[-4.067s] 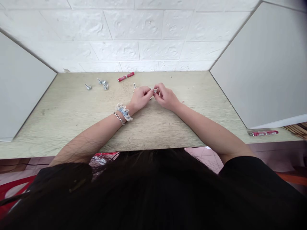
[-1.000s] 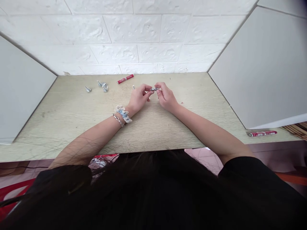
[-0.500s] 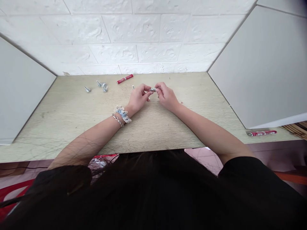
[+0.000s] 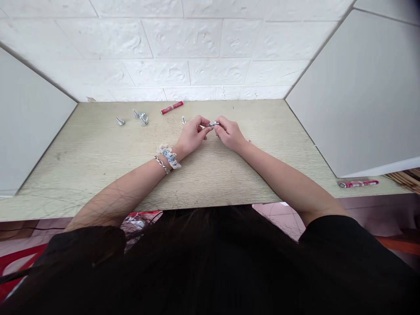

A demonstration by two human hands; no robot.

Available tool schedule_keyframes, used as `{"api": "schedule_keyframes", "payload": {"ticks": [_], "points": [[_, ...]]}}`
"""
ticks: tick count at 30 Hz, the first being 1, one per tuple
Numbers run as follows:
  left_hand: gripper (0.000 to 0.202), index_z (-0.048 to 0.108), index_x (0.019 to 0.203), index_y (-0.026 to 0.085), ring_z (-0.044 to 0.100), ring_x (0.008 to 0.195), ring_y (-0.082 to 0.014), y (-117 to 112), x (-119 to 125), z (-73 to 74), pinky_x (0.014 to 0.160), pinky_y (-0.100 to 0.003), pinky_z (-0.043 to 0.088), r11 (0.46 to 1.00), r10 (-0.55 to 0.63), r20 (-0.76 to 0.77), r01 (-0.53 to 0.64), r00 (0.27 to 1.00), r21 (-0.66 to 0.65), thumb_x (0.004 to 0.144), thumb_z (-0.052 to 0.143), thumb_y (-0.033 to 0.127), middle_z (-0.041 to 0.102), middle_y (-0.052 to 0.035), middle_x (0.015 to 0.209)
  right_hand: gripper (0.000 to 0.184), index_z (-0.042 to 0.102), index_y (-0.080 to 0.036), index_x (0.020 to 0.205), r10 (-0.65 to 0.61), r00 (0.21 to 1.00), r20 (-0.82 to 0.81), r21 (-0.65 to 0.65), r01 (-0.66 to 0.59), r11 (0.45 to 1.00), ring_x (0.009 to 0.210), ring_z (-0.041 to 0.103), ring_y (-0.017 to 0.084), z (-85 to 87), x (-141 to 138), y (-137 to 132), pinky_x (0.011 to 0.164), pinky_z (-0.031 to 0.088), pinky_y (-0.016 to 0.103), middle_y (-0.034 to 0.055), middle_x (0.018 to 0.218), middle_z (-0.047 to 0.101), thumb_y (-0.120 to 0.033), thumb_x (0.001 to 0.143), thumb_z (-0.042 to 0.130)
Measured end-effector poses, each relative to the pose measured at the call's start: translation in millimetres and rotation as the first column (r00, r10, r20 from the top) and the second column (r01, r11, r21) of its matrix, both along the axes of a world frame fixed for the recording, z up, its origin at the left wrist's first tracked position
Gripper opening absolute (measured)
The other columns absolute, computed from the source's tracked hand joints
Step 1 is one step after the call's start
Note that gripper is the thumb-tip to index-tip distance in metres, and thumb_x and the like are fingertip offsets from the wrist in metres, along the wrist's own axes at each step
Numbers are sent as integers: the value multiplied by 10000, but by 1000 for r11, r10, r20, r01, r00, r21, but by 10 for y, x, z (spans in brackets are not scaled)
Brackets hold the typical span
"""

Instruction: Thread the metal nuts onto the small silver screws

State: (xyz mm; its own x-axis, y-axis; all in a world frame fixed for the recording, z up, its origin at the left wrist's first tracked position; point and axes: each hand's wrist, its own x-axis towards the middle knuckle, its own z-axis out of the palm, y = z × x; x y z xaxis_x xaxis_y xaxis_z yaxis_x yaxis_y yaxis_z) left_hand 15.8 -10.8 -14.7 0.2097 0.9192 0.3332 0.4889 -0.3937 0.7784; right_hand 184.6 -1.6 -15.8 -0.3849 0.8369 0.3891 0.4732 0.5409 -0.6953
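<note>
A small silver bolt (image 4: 214, 124) is held level over the table between my two hands. The thumb and fingers of my left hand (image 4: 192, 134) pinch its left end. On its right end, the fingertips of my right hand (image 4: 231, 134) are closed as well. Whether a nut or washer sits on it is too small to tell. Just behind my left hand stands another bolt (image 4: 183, 119), its lower part hidden. Farther left lie several more bolts, a lone bolt (image 4: 120, 121) and a close cluster of bolts (image 4: 143, 118).
A red pen-like tube (image 4: 171, 108) lies near the white brick-patterned wall (image 4: 203, 39). Another red tube (image 4: 358, 183) rests by the right front edge of the pale wooden table (image 4: 210, 183). Grey-white panels (image 4: 367, 92) stand at both sides.
The held bolt shows more plainly between my fingertips, as the fingers of my right hand have shifted slightly on it. Both hands stay in nearly the same place.
</note>
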Motion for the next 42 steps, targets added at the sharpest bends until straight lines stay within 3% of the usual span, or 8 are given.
{"api": "schedule_keyframes", "payload": {"ticks": [4,9,16,25,31,38,42], "points": [[116,518,899,181,578,558,-45,8,-6,-12,536,-187,460,1000,-1,8,1,1000,3,849,597,249,650,13,860,196,458,-194,802,-7,1000,-12,3,7,1000,605,451,127,11,-10,-10,624,346,270,-11,650,503,-354,880,375],[129,515,875,191,558,543,-75,-6,-25,-3,595,-219,456,999,6,-102,0,995,54,813,621,230,575,58,623,298,431,-197,730,-32,999,23,14,32,999,605,428,119,13,-22,-16,615,330,269,-12,626,478,-439,893,372],[418,499,1223,216,586,669,-82,-33,-32,33,698,-226,470,981,-59,-281,108,958,162,817,597,205,665,3,928,323,471,-184,720,-17,1000,5,78,17,997,592,415,106,-30,-36,-13,599,321,264,-12,623,486,-454,887,408],[397,520,1270,200,632,784,-112,7,-76,-41,743,-228,482,934,-30,-422,176,906,311,875,529,235,689,-36,979,237,570,-168,805,31,997,-67,128,-22,992,605,461,107,-63,-52,-1,597,339,257,-5,659,556,-364,876,458],[343,529,1240,183,652,888,-142,7,-100,-5,756,-242,488,902,-38,-514,251,857,352,907,492,257,686,-72,1079,279,525,-168,671,-7,996,-84,104,15,994,569,403,97,-71,-70,8,563,301,255,-17,591,496,-359,866,466],[394,489,1285,165,644,838,-137,8,-103,-11,724,-232,477,915,1,-529,213,848,343,913,499,293,690,-71,1007,249,576,-164,759,31,996,-87,119,-20,993,607,449,107,-74,-58,14,591,327,260,-7,645,542,-364,866,473],[359,547,1225,169,612,788,-148,50,-117,-28,738,-265,472,907,31,-531,199,847,370,903,521,328,660,-59,894,272,541,-171,698,14,996,-85,108,-5,994,579,416,101,-82,-60,17,576,311,262,-19,593,497,-376,865,476]]}}
